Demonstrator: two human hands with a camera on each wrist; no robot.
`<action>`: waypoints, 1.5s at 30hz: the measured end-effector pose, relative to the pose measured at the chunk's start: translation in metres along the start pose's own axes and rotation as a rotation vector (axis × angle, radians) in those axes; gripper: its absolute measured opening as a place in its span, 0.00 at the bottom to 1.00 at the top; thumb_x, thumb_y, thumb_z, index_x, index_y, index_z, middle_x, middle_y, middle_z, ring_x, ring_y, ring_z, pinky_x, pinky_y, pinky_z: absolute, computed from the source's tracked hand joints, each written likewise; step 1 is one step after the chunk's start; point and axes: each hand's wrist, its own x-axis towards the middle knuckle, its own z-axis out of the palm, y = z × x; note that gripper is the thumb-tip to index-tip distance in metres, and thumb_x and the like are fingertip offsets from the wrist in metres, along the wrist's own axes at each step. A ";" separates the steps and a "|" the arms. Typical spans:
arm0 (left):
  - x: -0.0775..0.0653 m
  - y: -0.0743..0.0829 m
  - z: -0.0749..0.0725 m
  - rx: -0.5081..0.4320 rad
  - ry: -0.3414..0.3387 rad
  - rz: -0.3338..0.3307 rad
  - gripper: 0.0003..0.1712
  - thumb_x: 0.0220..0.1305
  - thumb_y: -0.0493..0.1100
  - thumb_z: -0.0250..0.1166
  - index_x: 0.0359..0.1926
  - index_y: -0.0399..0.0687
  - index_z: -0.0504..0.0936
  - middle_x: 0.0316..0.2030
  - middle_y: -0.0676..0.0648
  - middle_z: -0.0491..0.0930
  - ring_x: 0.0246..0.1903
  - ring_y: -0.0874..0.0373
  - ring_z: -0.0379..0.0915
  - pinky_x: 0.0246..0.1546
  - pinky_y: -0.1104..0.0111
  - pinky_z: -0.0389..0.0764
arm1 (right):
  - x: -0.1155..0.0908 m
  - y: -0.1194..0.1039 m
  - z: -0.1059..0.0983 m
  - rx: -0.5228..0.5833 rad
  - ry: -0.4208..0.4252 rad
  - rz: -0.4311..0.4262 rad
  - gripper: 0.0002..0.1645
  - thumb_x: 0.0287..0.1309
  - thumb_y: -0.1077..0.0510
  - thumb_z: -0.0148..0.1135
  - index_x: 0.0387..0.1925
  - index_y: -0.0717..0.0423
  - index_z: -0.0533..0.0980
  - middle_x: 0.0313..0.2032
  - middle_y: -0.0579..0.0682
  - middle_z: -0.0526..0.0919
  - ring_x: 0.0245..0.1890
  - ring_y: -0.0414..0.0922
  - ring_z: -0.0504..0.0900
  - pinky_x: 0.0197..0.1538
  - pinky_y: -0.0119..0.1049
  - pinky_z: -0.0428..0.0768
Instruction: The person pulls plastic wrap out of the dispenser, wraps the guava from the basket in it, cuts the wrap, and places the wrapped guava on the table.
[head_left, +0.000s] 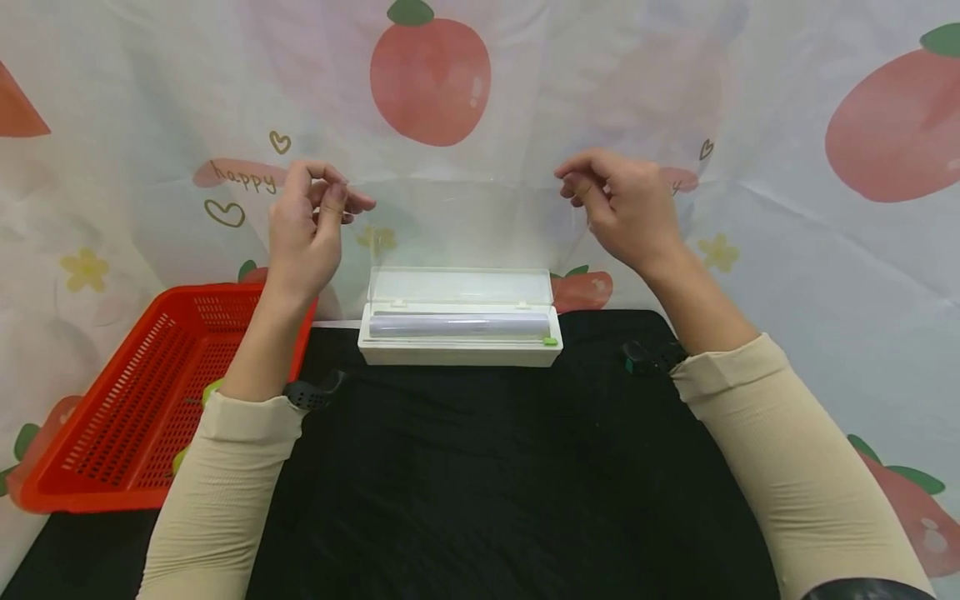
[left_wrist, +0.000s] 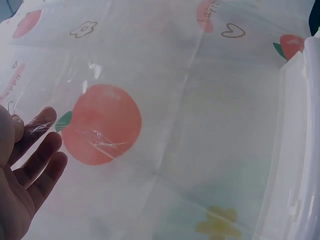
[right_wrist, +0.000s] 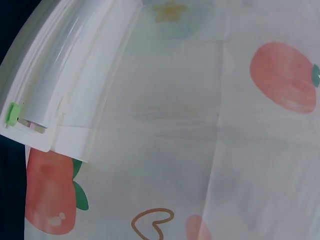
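Note:
A white cling film box stands at the back of the black cloth with its lid raised. Inside lies a roll of cling film; a green slider sits at the right end. Thin clear cling film shows by glints and creases above the box, between the hands. My left hand pinches its left edge between thumb and index finger, the other fingers loosely bent. On the right, my right hand has thumb and forefinger together at the film's other side. The right wrist view leaves that hand out.
A red plastic basket with green items partly hidden by the left forearm stands at the left. Behind the box hangs a pale curtain printed with fruit. Black cloth covers the table in front.

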 end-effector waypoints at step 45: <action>-0.173 0.025 -0.064 0.006 -0.139 0.190 0.16 0.73 0.42 0.58 0.42 0.28 0.77 0.40 0.41 0.87 0.47 0.63 0.80 0.53 0.77 0.75 | -0.195 -0.125 0.023 0.459 -0.008 -0.076 0.08 0.68 0.61 0.60 0.38 0.62 0.83 0.30 0.50 0.86 0.31 0.39 0.84 0.40 0.25 0.82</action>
